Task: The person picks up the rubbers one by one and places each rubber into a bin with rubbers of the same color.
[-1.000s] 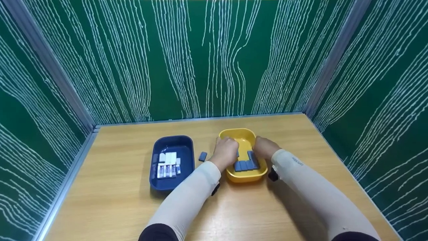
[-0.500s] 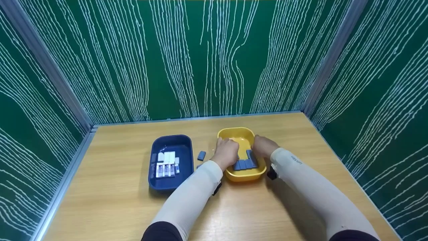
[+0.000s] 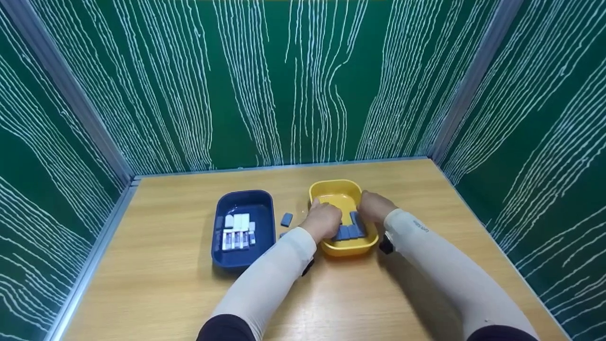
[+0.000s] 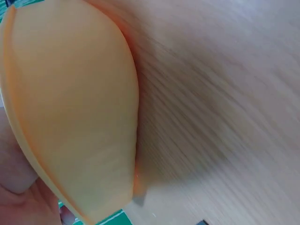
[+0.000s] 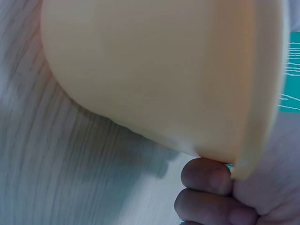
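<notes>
My left hand [image 3: 325, 219] reaches over the left rim of the yellow tray [image 3: 348, 252], its fingers bent down inside. Whatever its fingertips touch is hidden in the head view; the left wrist view shows mostly the tray's outer wall [image 4: 79, 103]. Beside that hand, several flat grey-blue blocks [image 3: 354, 231] lie in a row along the tray's near end, with more up the right side. My right hand [image 3: 375, 206] grips the tray's right rim. In the right wrist view its curled fingers [image 5: 208, 176] press against the outside of the wall.
Left of the yellow tray stands a dark blue tray [image 3: 218, 258] holding several white, partly striped blocks [image 3: 239, 232]. A loose grey-blue block [image 3: 287, 219] lies on the wooden table [image 3: 161, 265] between the trays. Green panels [image 3: 312, 85] with white lines enclose the table.
My left hand has shifted slightly right and toward the near end of the yellow tray, covering the left part of the block row. The right hand stays at the rim.
</notes>
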